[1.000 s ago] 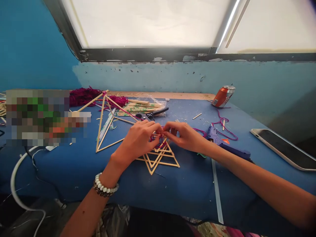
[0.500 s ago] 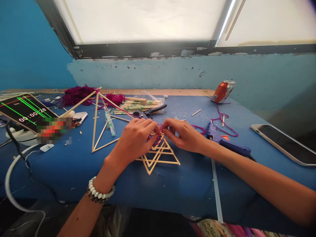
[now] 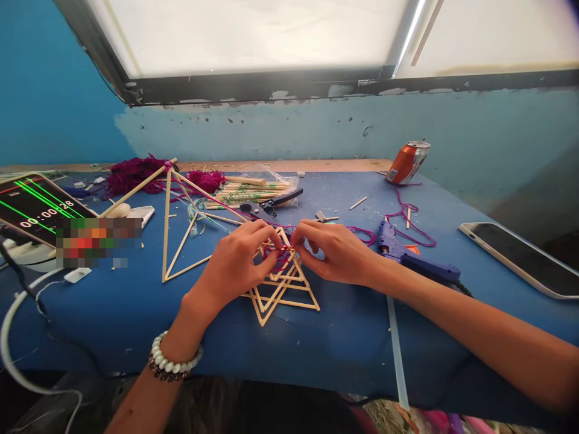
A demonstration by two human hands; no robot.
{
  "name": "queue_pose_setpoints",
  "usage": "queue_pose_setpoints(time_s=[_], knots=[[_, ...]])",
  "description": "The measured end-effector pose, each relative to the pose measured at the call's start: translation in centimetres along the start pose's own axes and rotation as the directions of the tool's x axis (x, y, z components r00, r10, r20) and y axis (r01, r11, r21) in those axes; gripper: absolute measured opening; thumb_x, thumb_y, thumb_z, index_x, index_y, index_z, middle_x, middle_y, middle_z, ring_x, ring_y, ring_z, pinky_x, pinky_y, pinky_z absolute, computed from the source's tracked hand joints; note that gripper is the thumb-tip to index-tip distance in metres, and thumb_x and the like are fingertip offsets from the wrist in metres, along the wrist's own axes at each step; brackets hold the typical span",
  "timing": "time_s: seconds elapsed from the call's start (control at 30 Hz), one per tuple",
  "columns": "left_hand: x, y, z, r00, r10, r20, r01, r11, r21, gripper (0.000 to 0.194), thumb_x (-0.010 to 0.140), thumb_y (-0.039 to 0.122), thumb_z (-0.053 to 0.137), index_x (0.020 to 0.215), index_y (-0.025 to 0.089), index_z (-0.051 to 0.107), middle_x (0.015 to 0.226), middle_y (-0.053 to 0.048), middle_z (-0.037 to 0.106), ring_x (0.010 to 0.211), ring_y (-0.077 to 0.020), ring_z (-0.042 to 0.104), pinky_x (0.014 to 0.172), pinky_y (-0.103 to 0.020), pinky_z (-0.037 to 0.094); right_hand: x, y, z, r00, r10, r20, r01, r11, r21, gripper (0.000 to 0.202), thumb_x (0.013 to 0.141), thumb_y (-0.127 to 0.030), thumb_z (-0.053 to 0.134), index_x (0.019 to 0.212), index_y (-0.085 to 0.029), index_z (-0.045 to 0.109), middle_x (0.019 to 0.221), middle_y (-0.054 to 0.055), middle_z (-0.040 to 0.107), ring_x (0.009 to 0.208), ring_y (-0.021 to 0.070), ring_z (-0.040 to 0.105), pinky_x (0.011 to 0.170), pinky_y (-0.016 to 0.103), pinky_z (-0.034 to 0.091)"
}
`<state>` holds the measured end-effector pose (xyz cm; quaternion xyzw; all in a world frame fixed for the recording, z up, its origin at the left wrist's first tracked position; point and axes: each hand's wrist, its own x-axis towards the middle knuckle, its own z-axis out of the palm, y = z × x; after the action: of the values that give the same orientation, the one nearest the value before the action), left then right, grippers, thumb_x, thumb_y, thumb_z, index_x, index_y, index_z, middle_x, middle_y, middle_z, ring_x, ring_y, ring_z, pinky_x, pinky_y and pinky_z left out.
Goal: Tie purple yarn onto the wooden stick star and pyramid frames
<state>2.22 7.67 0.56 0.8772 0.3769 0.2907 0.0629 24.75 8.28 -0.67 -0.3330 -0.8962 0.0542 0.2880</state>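
A star-shaped frame of thin wooden sticks [image 3: 289, 303] lies on the blue table in front of me. My left hand [image 3: 246, 256] is over its upper left part, fingers curled and pinched on purple yarn [image 3: 283, 259]. From the right, my right hand [image 3: 332, 248] meets it at the star's top, thumb and fingertips closed on the same yarn. More yarn trails off behind my right hand toward a blue glue gun [image 3: 393, 244]. Left of my hands stands a larger stick frame [image 3: 166, 229] with purple yarn tied at its peak.
Purple yarn bundles [image 3: 136, 176], bagged sticks [image 3: 253, 191] and black-handled cutters [image 3: 271, 206] lie at the back. An orange can [image 3: 408, 163] leans at back right. A phone [image 3: 520, 259] lies right; another showing a timer [image 3: 40, 208] is at left, near cables [image 3: 9, 325].
The star frame and both hands have shifted slightly left and down in view. More of the star's top point shows between my hands. The camera view has moved a little.
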Motion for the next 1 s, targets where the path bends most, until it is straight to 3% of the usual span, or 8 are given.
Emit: queue_pose_setpoints(time_s=[0.3,0.43,0.6,0.83,1.0], knots=[[-0.29,-0.09,0.53,0.998,-0.041,-0.053,0.038,0.998,-0.060,0.007,0.089,0.015,0.059,0.091,0.020,0.064,0.097,-0.002,0.061,0.087,-0.0158,0.061,0.081,-0.031,0.049,0.15,-0.13,-0.56,0.991,-0.130,0.038,0.131,0.991,-0.040,0.009,0.095,-0.019,0.048,0.094,-0.019,0.057,0.097,0.006,0.059,0.070,0.0127,0.051,0.061,0.027,0.036],[-0.21,0.07,0.57,0.997,-0.050,-0.061,0.047,0.998,-0.043,0.008,0.089,0.014,0.059,0.089,0.020,0.064,0.092,-0.002,0.061,0.088,-0.0169,0.060,0.081,-0.031,0.050,0.00,-0.19,-0.61,0.990,-0.132,0.055,0.132,0.991,0.012,0.008,0.094,-0.015,0.048,0.095,-0.020,0.054,0.095,0.005,0.057,0.067,0.0120,0.047,0.059,0.027,0.035],[-0.20,0.12,0.50,0.996,-0.080,-0.045,0.078,0.996,-0.044,0.007,0.088,0.014,0.061,0.088,0.021,0.064,0.093,-0.001,0.061,0.089,-0.0171,0.060,0.081,-0.031,0.050,-0.09,-0.22,-0.85,0.992,-0.130,-0.004,0.129,0.979,0.157,0.012,0.089,-0.009,0.050,0.093,-0.021,0.049,0.090,0.002,0.055,0.064,0.0114,0.042,0.059,0.028,0.035],[-0.27,0.00,0.50,0.994,-0.100,-0.034,0.098,0.994,-0.058,0.008,0.087,0.014,0.061,0.088,0.021,0.064,0.096,-0.001,0.061,0.091,-0.0168,0.060,0.084,-0.032,0.050,-0.49,-0.18,-0.61,0.977,0.042,-0.207,0.063,0.878,0.474,0.015,0.095,-0.010,0.041,0.092,-0.024,0.042,0.087,0.002,0.054,0.069,0.0144,0.048,0.061,0.029,0.040],[-0.22,-0.12,0.47,0.996,-0.085,-0.029,0.083,0.994,-0.066,0.008,0.087,0.014,0.061,0.087,0.021,0.063,0.095,-0.001,0.062,0.089,-0.0161,0.060,0.083,-0.031,0.050,-0.06,-0.65,-1.00,0.886,0.212,-0.413,0.110,0.768,0.631,0.012,0.101,-0.022,0.041,0.091,-0.028,0.039,0.081,-0.001,0.055,0.056,0.0135,0.041,0.048,0.028,0.034]])
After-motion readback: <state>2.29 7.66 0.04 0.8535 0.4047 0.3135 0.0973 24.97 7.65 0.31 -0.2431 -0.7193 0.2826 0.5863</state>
